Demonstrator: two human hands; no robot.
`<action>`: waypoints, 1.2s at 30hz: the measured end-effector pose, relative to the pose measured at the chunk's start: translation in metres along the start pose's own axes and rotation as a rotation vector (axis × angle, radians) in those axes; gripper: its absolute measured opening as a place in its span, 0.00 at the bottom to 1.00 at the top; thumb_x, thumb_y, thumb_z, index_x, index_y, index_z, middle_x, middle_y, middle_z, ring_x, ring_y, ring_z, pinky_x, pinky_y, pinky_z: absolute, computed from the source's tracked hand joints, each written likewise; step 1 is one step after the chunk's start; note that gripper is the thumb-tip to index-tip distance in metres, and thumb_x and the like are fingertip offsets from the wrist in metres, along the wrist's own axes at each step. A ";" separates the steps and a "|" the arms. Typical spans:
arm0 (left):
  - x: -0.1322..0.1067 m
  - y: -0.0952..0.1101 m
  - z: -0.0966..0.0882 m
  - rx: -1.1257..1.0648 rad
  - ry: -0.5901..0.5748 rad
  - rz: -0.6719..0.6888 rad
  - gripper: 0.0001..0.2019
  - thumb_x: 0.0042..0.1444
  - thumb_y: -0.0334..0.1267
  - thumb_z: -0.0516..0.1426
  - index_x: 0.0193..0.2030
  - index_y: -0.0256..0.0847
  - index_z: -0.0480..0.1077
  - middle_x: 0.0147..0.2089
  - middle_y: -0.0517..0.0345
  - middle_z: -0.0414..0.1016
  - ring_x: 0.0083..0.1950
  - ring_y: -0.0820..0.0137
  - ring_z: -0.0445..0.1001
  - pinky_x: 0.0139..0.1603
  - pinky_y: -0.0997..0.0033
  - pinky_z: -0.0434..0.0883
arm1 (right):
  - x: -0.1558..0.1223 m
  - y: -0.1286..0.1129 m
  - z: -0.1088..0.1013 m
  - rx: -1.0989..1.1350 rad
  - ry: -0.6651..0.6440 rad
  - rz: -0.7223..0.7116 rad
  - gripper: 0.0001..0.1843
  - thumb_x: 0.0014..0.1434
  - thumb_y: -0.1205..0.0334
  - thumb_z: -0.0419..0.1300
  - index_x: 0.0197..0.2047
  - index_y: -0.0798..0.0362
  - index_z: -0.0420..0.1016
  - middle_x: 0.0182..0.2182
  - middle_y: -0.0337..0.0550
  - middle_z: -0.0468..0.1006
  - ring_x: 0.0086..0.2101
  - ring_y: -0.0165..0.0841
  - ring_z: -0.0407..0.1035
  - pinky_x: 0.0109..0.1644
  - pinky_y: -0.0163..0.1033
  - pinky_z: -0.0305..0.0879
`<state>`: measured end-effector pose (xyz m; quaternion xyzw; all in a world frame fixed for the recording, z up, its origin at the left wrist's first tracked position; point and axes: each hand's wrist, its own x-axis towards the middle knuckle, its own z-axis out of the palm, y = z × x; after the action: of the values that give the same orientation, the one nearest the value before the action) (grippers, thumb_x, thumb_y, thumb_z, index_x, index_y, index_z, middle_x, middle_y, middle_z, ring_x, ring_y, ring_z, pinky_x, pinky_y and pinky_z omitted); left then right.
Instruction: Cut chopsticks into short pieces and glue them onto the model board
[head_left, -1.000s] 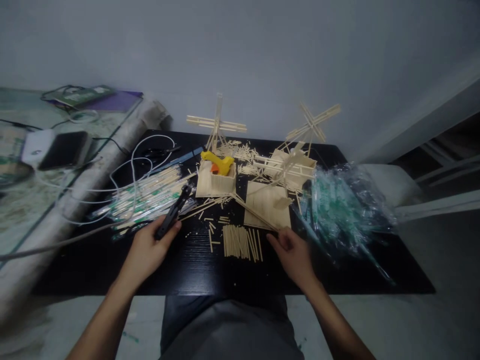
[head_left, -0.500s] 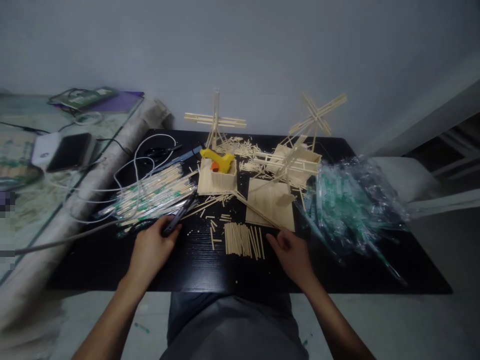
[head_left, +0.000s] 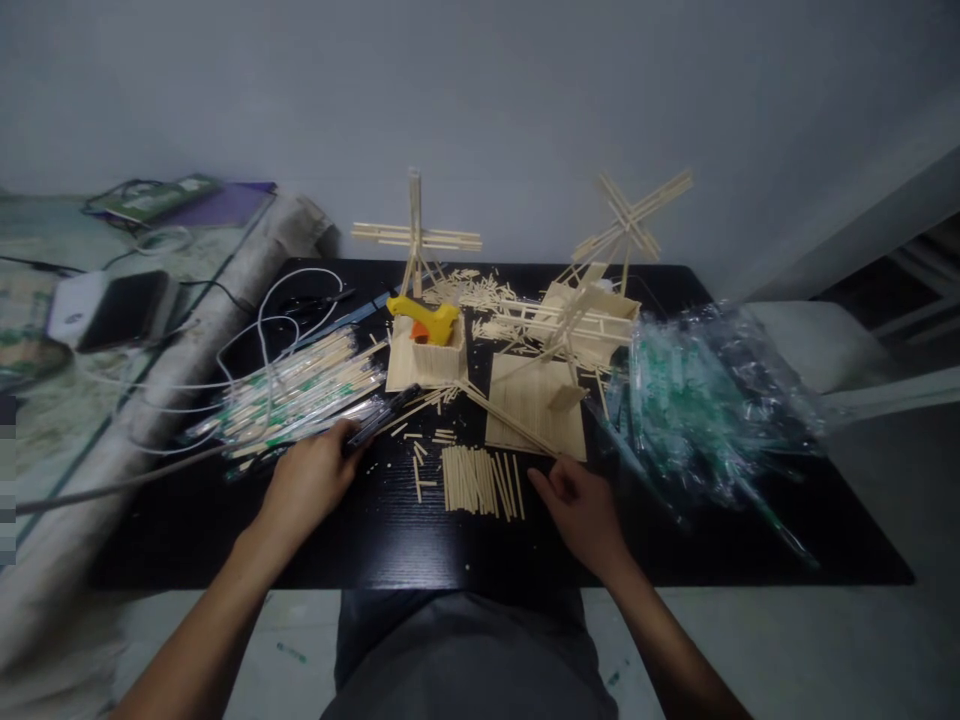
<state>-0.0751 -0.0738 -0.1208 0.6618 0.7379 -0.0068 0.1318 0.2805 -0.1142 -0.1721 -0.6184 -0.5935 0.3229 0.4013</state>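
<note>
My left hand is closed around a black, narrow hand tool, its far end pointing up and right over the loose sticks; its exact kind is unclear. On the right, my right hand has curled fingers at the near end of a long thin wooden stick. That stick runs up and left along a flat stick-made panel. Between my hands lies a row of short cut sticks, with several small offcuts on its left.
A yellow glue gun rests in a stick-walled box. Windmill-like stick frames stand behind. Packaged sticks and a white cable lie left; crumpled plastic wrappers cover the right of the black table.
My left hand has shifted slightly right, and its tool now lies at a flatter angle, reaching further right. My right hand stays almost still. The whole view has moved a little.
</note>
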 end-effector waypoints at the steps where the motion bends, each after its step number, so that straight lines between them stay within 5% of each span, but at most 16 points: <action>1: -0.002 -0.003 -0.003 -0.049 0.011 0.006 0.25 0.72 0.51 0.51 0.61 0.38 0.82 0.46 0.36 0.89 0.47 0.43 0.88 0.46 0.56 0.76 | 0.000 0.000 -0.001 0.017 0.006 0.003 0.26 0.64 0.46 0.65 0.24 0.44 0.56 0.19 0.29 0.58 0.22 0.29 0.55 0.29 0.37 0.56; 7: -0.028 0.002 -0.010 -0.670 0.012 0.004 0.27 0.60 0.67 0.64 0.44 0.42 0.83 0.41 0.49 0.88 0.40 0.55 0.84 0.42 0.62 0.76 | -0.002 -0.009 -0.002 0.243 0.058 0.048 0.22 0.62 0.43 0.75 0.29 0.46 0.73 0.24 0.35 0.73 0.25 0.33 0.67 0.29 0.37 0.66; 13: -0.064 0.045 0.022 -1.007 -0.263 0.037 0.25 0.56 0.65 0.70 0.37 0.42 0.82 0.29 0.58 0.76 0.27 0.69 0.64 0.27 0.70 0.60 | 0.003 -0.040 0.017 0.590 -0.143 0.111 0.26 0.65 0.34 0.75 0.52 0.46 0.86 0.45 0.49 0.91 0.44 0.42 0.87 0.47 0.46 0.85; 16: -0.073 0.057 0.039 -1.045 -0.347 0.050 0.24 0.58 0.64 0.69 0.38 0.42 0.81 0.29 0.59 0.73 0.27 0.71 0.59 0.26 0.71 0.55 | 0.008 -0.055 0.029 0.701 -0.207 0.131 0.26 0.67 0.34 0.74 0.52 0.47 0.86 0.41 0.46 0.91 0.47 0.43 0.88 0.54 0.50 0.86; 20: -0.078 0.057 0.046 -1.031 -0.326 0.094 0.24 0.62 0.64 0.66 0.38 0.42 0.81 0.30 0.60 0.72 0.28 0.70 0.61 0.28 0.71 0.59 | 0.009 -0.067 0.035 0.792 -0.218 0.154 0.23 0.66 0.37 0.76 0.47 0.49 0.87 0.32 0.40 0.86 0.36 0.37 0.84 0.46 0.43 0.83; 23: -0.079 0.048 0.041 -0.950 -0.238 0.108 0.24 0.65 0.64 0.64 0.34 0.42 0.77 0.30 0.60 0.72 0.31 0.68 0.66 0.31 0.71 0.64 | 0.004 -0.072 0.034 0.798 -0.246 0.184 0.22 0.69 0.40 0.73 0.51 0.51 0.89 0.25 0.32 0.74 0.24 0.27 0.69 0.29 0.35 0.68; 26: -0.077 0.037 0.034 -0.842 -0.116 0.085 0.23 0.68 0.63 0.61 0.36 0.43 0.77 0.30 0.61 0.74 0.32 0.66 0.71 0.33 0.71 0.67 | -0.003 -0.076 0.033 0.725 -0.279 0.175 0.22 0.70 0.43 0.71 0.56 0.50 0.90 0.26 0.31 0.71 0.22 0.25 0.58 0.24 0.33 0.54; 31: -0.078 0.032 0.028 -0.681 0.034 0.134 0.16 0.69 0.56 0.60 0.46 0.46 0.79 0.35 0.60 0.84 0.34 0.64 0.81 0.38 0.69 0.74 | -0.010 -0.079 0.036 0.512 -0.311 0.088 0.15 0.70 0.46 0.69 0.48 0.48 0.91 0.36 0.41 0.84 0.32 0.32 0.72 0.35 0.36 0.69; 36: -0.080 0.037 0.033 -0.650 0.062 0.228 0.14 0.69 0.51 0.60 0.53 0.46 0.80 0.49 0.52 0.91 0.48 0.54 0.90 0.50 0.60 0.81 | -0.009 -0.079 0.038 0.479 -0.355 0.051 0.13 0.72 0.51 0.66 0.45 0.48 0.89 0.32 0.39 0.83 0.33 0.33 0.75 0.38 0.38 0.71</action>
<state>-0.0261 -0.1536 -0.1301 0.6633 0.6265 0.2636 0.3131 0.2091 -0.1213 -0.1211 -0.4547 -0.5456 0.5669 0.4174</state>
